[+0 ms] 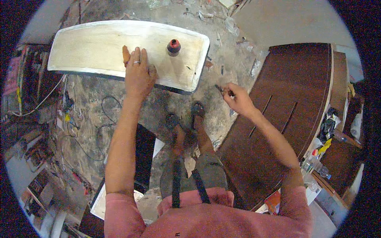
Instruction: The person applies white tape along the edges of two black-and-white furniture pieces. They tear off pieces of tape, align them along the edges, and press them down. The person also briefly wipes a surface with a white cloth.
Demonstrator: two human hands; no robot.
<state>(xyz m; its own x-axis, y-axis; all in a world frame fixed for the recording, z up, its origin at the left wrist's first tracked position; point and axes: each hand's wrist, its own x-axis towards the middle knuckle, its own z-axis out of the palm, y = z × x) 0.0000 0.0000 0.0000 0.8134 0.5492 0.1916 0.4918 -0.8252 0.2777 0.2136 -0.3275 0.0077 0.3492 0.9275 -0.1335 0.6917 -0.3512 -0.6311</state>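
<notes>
A long curved panel (95, 43) with a pale wood face, whitish border and dark edge stands at the upper left. My left hand (139, 75), a ring on one finger, rests on its near edge with fingers stretched out. Beside those fingers sticks out a small orange-brown piece (126, 54), its lower part hidden by the hand. A small dark bottle (173, 48) with a red top stands on the panel's right part. To the right of the panel, my right hand (237, 99) is closed around a small dark tool (218, 88), whose kind I cannot make out.
A large dark brown board (297, 75) leans or lies on the right, with two thin dark strips (289, 118) on it. Cables (104, 125) and scraps litter the stained floor. Plastic bottles (319, 166) and bags crowd the far right. My feet (197, 109) stand below the panel.
</notes>
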